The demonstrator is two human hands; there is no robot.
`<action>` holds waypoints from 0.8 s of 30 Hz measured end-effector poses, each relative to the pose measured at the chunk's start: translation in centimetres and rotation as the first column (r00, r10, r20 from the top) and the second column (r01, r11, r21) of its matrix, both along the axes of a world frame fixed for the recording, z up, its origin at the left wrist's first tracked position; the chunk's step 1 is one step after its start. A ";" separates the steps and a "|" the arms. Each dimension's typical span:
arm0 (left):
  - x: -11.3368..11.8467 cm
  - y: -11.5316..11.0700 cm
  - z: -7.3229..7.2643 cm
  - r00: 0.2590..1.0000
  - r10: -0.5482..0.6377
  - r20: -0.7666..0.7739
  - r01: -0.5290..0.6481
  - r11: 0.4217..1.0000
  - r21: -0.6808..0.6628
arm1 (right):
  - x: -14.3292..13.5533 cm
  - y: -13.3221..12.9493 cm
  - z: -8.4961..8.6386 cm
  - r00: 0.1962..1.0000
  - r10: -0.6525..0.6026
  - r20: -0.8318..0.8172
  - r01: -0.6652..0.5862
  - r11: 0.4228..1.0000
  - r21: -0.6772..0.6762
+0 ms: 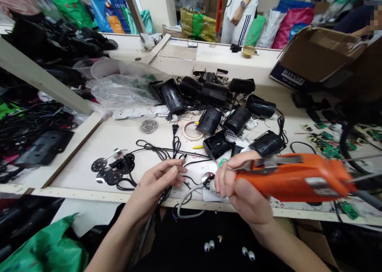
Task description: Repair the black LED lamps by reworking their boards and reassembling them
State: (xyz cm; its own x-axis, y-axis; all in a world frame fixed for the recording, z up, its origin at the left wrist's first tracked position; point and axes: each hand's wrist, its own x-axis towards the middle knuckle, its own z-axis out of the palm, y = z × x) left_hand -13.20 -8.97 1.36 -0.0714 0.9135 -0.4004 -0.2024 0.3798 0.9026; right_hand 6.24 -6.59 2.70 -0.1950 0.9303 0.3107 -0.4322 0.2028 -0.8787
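Note:
My right hand [249, 194] is wrapped round the front of an orange electric screwdriver [294, 178], held sideways above the bench with its tip end to the left. Just beyond my right fingers sits a small shiny round metal part [208, 178], partly hidden. My left hand [161, 180] is half curled with nothing visible in it, over the bench's front edge near a bundle of black cables [165, 152]. A grey cable [186, 202] loops between my hands. Left of my left hand lie several black discs [112, 174].
Several black plastic housings [210, 121] with wires are heaped mid-bench. Screws fill a round dish [149, 125]. Circuit boards [328, 142] lie to the right, below a cardboard box [316, 61]. Wooden bars [74, 148] divide the bench. A person [241, 13] stands opposite, near another hanging orange screwdriver [219, 13].

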 end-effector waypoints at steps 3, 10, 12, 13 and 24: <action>2.1 0.2 -0.3 0.990 -0.121 0.075 0.125 0.991 -0.050 | 1.3 0.7 2.2 0.985 -0.028 -0.168 0.042 0.996 0.081; 6.7 1.6 -1.1 0.943 -0.252 0.217 0.273 0.959 -0.070 | 3.6 0.4 2.4 0.987 -0.102 -0.124 0.118 0.984 0.132; 7.3 2.1 -1.1 0.935 -0.266 0.233 0.288 0.956 -0.064 | 4.1 0.0 2.1 0.990 -0.089 -0.108 0.104 0.985 0.140; 7.5 2.3 -1.1 0.931 -0.276 0.240 0.299 0.952 -0.062 | 4.3 -0.1 2.0 0.992 -0.082 -0.099 0.096 0.985 0.143; 8.1 2.9 -0.6 0.918 -0.291 0.268 0.318 0.946 -0.061 | 5.5 -0.3 1.1 0.993 -0.107 -0.041 0.111 0.987 0.118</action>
